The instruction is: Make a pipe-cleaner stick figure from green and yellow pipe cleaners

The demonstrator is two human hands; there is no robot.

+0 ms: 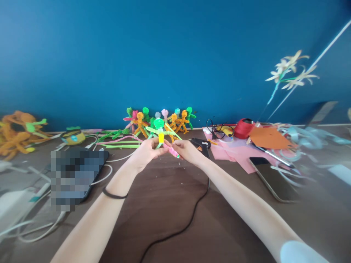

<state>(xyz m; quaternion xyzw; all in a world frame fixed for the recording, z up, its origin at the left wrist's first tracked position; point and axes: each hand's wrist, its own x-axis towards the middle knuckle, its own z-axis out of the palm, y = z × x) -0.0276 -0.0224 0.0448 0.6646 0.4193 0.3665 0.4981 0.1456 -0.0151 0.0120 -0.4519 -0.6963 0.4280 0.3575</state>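
Near the middle of the view, my left hand [150,151] is closed on a small pipe-cleaner figure [158,124] with a green head, a yellow body and light green limbs. One leg of it, pink with a green tip, points down to the right. The fingers of my right hand [186,149] are pinched on this pink leg [173,151], close beside my left fingertips. Behind the hands, a row of similar figures [140,122] in orange, green, pink and blue leans against the blue wall.
A tablet-like device [95,171] with cables lies at left, near orange figures [22,133]. At right are a glue gun [201,145], red thread spool [243,128], pink paper [246,160], orange paper [271,138] and a phone [272,179]. A black cord [189,223] crosses the table.
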